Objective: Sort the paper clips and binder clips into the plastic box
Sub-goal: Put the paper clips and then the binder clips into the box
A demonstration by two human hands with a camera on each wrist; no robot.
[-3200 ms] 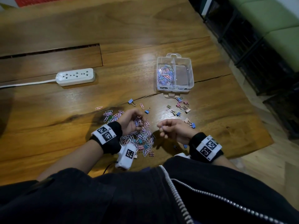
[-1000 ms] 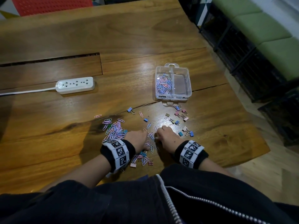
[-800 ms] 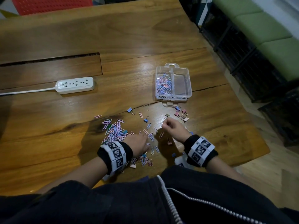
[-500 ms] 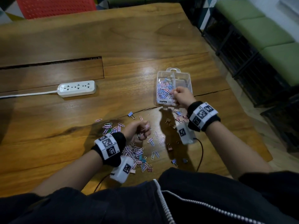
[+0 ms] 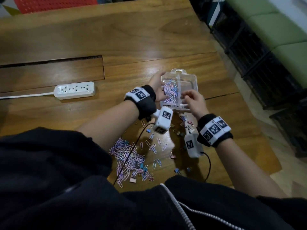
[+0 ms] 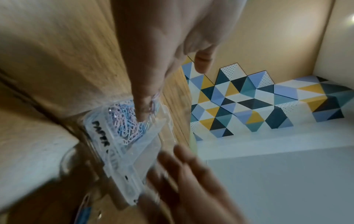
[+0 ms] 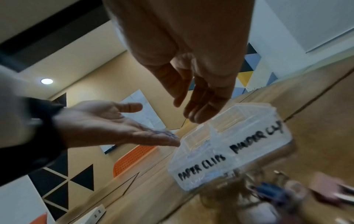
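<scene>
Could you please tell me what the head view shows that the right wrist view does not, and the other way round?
Only the head view shows the loose paper clips heaped on the table near the person, with binder clips scattered beside them, and that the box's right half looks empty. Only the right wrist view shows the handwritten labels on the box front. Both show the plastic box, the open left hand over its paper-clip side, the open right hand and the power strip.
</scene>
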